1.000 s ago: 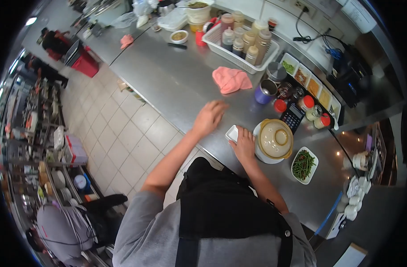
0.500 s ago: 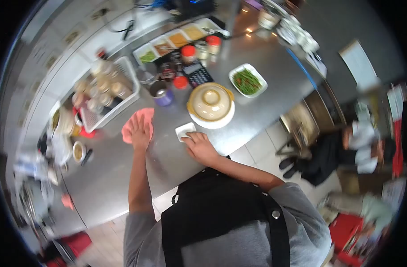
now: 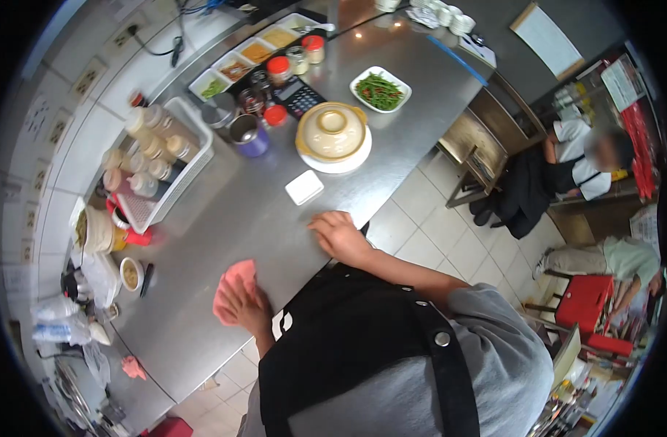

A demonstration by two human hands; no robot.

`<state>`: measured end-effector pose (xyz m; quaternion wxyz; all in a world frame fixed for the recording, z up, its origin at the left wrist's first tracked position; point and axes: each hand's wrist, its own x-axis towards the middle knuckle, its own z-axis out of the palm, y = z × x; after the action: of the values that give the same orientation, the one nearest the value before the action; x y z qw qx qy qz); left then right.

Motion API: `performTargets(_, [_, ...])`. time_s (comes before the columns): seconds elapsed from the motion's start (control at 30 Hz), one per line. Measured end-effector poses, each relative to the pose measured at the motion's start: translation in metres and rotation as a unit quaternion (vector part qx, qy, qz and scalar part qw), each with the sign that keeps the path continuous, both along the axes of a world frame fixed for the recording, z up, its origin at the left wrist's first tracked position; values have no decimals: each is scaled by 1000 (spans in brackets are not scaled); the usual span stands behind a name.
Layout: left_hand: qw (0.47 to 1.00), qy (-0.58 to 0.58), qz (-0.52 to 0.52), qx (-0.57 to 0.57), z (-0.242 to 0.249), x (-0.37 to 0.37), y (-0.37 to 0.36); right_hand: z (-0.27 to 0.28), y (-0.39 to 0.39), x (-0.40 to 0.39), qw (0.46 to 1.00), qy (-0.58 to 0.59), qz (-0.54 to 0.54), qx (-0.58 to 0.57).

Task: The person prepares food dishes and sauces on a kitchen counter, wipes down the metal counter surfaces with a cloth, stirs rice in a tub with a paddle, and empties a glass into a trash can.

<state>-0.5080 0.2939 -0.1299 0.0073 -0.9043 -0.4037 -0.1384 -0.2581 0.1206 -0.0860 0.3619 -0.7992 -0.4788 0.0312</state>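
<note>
My left hand (image 3: 247, 306) presses a crumpled pink cloth (image 3: 235, 280) against the steel counter near its front edge, fingers over the fabric. My right hand (image 3: 340, 237) holds nothing; its fingers are loosely bent and apart, low over the counter edge. Just beyond it lies a small white square dish (image 3: 304, 187), not touching the hand. Behind the dish a lidded beige clay pot (image 3: 332, 132) stands on a white plate (image 3: 340, 166). A square white dish of green beans (image 3: 379, 90) sits to its right.
A purple metal cup (image 3: 249, 136), red-lidded jars (image 3: 279, 69) and a calculator (image 3: 299, 96) stand behind. At left are a white basket of bottles (image 3: 174, 186) and a small bowl (image 3: 131, 274). Beyond the counter, a person sits near a wooden chair (image 3: 479, 138); another is lower right.
My left hand has drawn the pink cloth toward me to the counter's front edge. My right hand has let go of the small white dish and pulled back from it.
</note>
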Motion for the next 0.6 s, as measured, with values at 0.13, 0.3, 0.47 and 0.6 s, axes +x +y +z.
performTargets(0.13, [984, -71, 165, 14, -26, -67, 47, 15, -19, 7, 999, 8, -28, -14])
performTargets(0.3, [932, -53, 358, -30, -43, -57, 99, 19, -45, 53, 992, -14, -127, -4])
performTargets(0.47, [951, -112, 264, 120, 6, 26, 78, -13, -78, 150, 962, 67, -255, 63])
performTargets(0.6, [921, -351, 45, -164, 32, 124, 16, -36, -96, 251, 883, 322, -328, 92])
